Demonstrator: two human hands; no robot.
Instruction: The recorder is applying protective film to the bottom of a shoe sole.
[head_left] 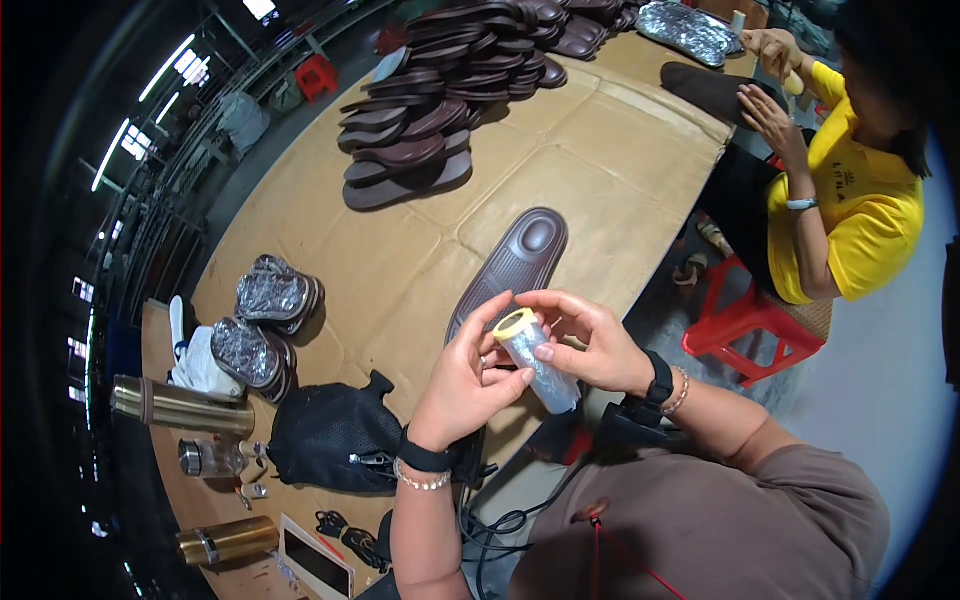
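Observation:
Both my hands hold a small roll of clear plastic film (548, 378) with a yellow core showing at its upper end. My left hand (450, 388) curls round its left side, thumb against the film. On the other side, my right hand (598, 345) grips it between thumb and fingers. Just beyond lies a single dark brown slipper sole (520, 255), ribbed, with an oval at the heel; my fingers hide its near end.
A big pile of brown soles (440, 110) covers the far table (340, 270). Film-wrapped soles (275, 295), a black bag (335, 435), flasks (185, 408) and a phone (315, 560) sit at left. At right, a co-worker in yellow (850, 190) handles a sole on a red stool (750, 330).

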